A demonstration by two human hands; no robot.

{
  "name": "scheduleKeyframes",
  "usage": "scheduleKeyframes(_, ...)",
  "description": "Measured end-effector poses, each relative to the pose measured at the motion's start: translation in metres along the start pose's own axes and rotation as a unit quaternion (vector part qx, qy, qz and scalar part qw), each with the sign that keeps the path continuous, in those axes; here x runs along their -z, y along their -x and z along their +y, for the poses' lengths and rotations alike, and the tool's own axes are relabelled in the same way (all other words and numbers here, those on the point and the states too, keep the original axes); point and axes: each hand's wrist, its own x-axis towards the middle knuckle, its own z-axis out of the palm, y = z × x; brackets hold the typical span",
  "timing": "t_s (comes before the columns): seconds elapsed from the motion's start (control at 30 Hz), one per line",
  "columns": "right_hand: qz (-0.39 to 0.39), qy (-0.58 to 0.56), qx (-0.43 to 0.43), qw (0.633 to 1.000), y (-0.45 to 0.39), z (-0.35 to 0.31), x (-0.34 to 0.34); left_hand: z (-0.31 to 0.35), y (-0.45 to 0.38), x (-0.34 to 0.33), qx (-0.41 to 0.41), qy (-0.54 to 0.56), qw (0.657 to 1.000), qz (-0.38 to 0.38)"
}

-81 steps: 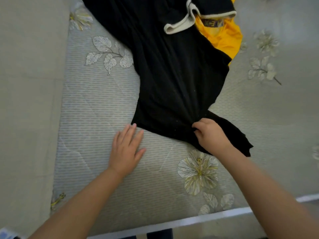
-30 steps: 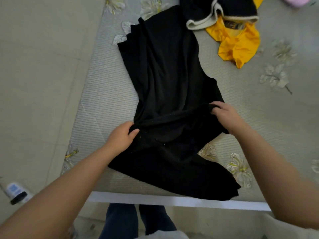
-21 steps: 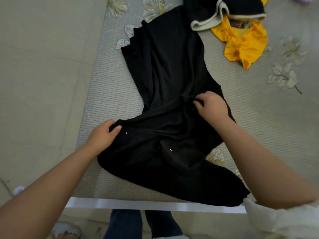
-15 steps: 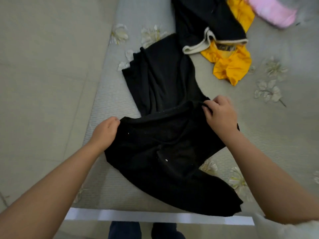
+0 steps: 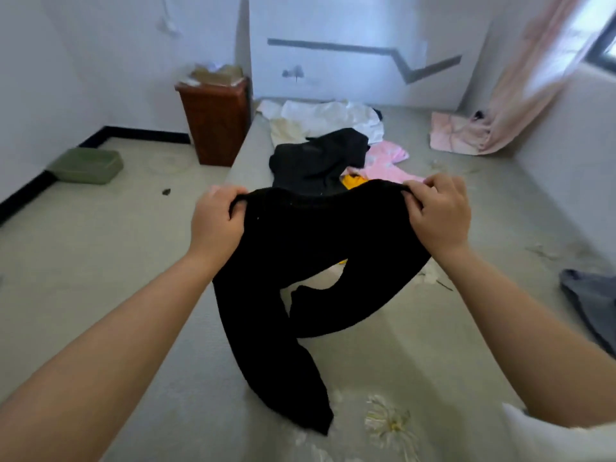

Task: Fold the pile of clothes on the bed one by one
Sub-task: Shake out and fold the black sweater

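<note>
Both yr hands, left hand (image 5: 218,221) & right hand (image 5: 436,215), pinch black knit trousers (image 5: 300,261) by waistband, fingers curled tight, legs trailing onto grey floral mattress (image 5: 416,361).

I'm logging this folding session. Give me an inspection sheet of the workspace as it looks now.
Surface: grey mattress, flower print near its front edge.
Job's things: black trousers held up by the waistband, legs trailing on the mattress; unfolded pile behind.
Clutter: grey garment at right.
Grippers: left hand and right hand grip the waistband.
Cables: nothing seen.
Surroundings: brown bin, green basin, pink curtain.
</note>
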Motion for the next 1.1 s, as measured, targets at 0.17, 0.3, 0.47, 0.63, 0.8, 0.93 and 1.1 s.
scheduleKeyframes(0.17,0.113,0.001,0.026,0.993,-0.042,0.031,0.101,0.094,-0.012,0.05,-0.085,-0.067,0.987,0.115)
scheduleKeyframes(0.3,0.186,0.001,0.052,0.981,-0.058,0.041,0.161,0.156,-0.01,0.072,-0.15,-0.102,0.969,0.17)
scheduleKeyframes(0.47,0.203,0.046,0.064,0.976,-0.047,0.057,0.228,0.21,0.001,0.093,-0.203,-0.135,0.948,0.205)
scheduleKeyframes(0.63,0.209,0.123,0.1,0.965,-0.011,0.058,0.286,0.234,0.022,0.119,-0.245,-0.17,0.935,0.19)
scheduleKeyframes(0.8,0.255,0.145,0.103,0.95,0.039,0.062,0.319,0.236,0.055,0.132,-0.324,-0.156,0.889,0.285)
scheduleKeyframes(0.93,0.252,0.152,0.134,0.946,0.067,0.064,0.329,0.225,0.076,0.135,-0.372,-0.141,0.869,0.295)
scheduleKeyframes(1.1,0.194,0.146,0.139,0.96,0.064,0.074,0.313,0.211,0.08,0.113,-0.348,-0.141,0.9,0.222)
